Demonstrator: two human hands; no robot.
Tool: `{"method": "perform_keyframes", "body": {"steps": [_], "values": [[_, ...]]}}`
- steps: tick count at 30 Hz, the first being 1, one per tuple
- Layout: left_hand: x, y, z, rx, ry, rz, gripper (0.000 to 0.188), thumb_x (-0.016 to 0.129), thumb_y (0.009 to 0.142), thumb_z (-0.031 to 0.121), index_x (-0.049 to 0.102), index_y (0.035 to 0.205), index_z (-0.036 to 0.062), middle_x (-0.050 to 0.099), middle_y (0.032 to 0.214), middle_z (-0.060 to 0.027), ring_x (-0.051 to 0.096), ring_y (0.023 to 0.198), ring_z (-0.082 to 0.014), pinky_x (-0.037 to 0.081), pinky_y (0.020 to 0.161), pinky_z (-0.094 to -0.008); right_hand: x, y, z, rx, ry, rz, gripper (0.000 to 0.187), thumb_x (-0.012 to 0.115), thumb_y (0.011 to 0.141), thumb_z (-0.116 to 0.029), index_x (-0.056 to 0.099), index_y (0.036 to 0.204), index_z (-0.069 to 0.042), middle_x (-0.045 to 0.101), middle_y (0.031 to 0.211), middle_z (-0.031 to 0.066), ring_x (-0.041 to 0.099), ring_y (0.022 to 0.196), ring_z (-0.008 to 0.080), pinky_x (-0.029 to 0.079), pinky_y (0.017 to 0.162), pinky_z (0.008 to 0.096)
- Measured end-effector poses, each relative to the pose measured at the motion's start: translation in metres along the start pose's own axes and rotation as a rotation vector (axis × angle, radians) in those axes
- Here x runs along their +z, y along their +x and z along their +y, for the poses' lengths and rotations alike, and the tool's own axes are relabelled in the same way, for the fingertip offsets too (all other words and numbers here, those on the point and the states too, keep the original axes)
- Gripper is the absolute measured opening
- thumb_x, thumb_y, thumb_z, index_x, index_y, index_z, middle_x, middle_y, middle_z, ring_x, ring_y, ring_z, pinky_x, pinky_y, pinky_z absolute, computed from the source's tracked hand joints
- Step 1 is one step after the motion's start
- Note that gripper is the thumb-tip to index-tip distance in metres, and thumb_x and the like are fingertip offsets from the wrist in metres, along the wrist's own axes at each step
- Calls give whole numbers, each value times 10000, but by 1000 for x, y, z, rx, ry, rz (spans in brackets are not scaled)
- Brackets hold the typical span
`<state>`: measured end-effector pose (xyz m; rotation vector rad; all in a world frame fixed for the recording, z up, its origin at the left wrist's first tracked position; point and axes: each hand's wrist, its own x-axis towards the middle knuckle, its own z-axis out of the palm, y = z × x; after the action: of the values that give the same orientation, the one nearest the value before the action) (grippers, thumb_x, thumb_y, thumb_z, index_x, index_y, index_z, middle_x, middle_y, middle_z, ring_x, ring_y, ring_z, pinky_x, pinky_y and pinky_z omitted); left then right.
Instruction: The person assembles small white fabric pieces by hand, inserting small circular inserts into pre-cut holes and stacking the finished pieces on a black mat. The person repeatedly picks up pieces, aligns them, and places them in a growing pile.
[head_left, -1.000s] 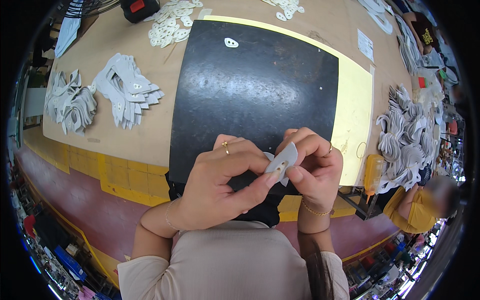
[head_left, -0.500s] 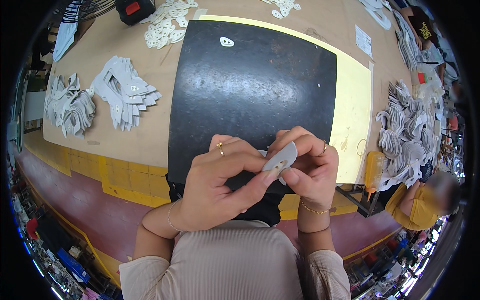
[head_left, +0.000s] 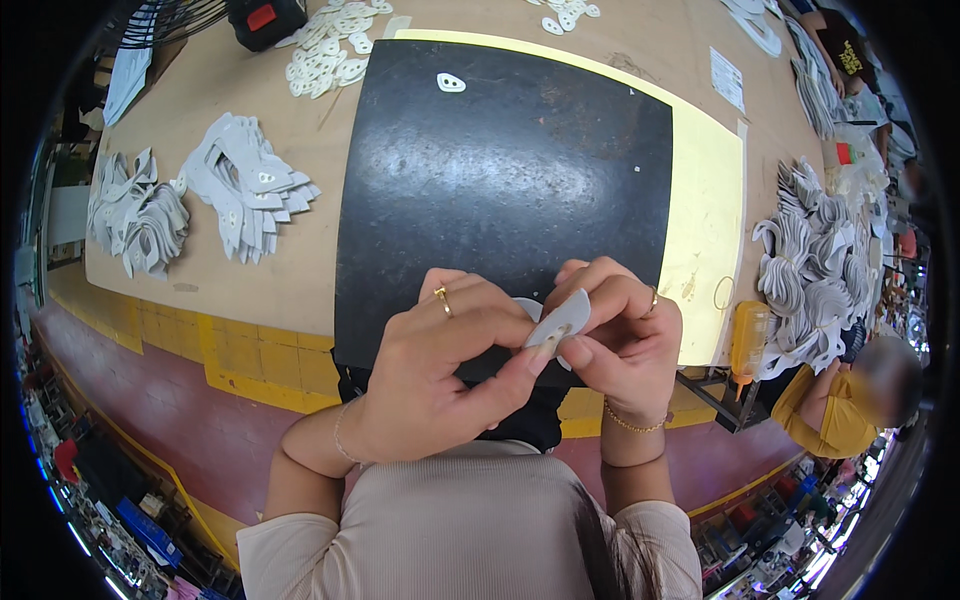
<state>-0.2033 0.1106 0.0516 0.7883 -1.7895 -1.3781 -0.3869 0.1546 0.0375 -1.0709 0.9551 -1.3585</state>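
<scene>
A small grey teardrop-shaped cut piece point(head_left: 558, 320) with holes is pinched between both hands, close to my chest. My left hand point(head_left: 440, 375), with a ring on one finger, presses its thumb against the piece's lower edge. My right hand point(head_left: 620, 335), wearing a ring and a bracelet, holds the piece from the right with curled fingers. Both hands hover over the near edge of a black mat point(head_left: 500, 190) on the wooden worktable point(head_left: 290, 280).
A single small white piece point(head_left: 451, 82) lies at the mat's far side. Stacks of grey cut shapes point(head_left: 245, 190) lie to the left, more point(head_left: 810, 275) to the right. Small white pieces point(head_left: 325, 55) are piled at the back. A seated person in yellow point(head_left: 835, 400) is at the right.
Both hands stay together on the small piece, shifting slightly; the fingers have worked it a little. Nothing else on the table has moved.
</scene>
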Motion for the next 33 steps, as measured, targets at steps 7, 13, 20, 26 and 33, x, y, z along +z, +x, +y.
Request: {"method": "perform_keyframes", "body": {"steps": [7,13,20,26,33], "values": [[-7,3,1,-109,-124,-77,50,692,824,77,654,827,45,653,770,-38,606,719,-174,392,785,-293,-11,6,-7,34,2,-54,162,735,721,57,701,877,31,673,887,105,599,812,163,468,722,285],[-8,1,5,-207,-184,-82,55,695,811,49,660,809,6,670,797,-69,577,765,-155,367,832,-308,-10,9,-4,43,2,-55,154,740,713,57,707,861,30,677,877,105,600,805,159,469,706,278],[-5,3,3,-79,-32,-42,56,704,797,50,650,811,54,646,761,-23,603,687,-156,376,764,-285,-8,8,-6,35,-75,-26,149,758,705,42,707,842,14,687,873,94,601,777,149,470,692,281],[-4,3,4,-36,-1,-27,66,711,784,45,652,808,63,646,764,-21,607,684,-157,373,751,-288,-8,8,-4,-3,-112,-27,125,757,712,37,700,819,7,683,859,87,598,772,139,461,683,266],[-5,3,2,-46,-27,-78,70,708,786,56,639,796,60,622,739,-24,590,690,-162,371,753,-290,-7,3,-1,125,109,-34,80,730,764,21,682,826,8,650,871,69,587,789,126,450,717,264]]}}
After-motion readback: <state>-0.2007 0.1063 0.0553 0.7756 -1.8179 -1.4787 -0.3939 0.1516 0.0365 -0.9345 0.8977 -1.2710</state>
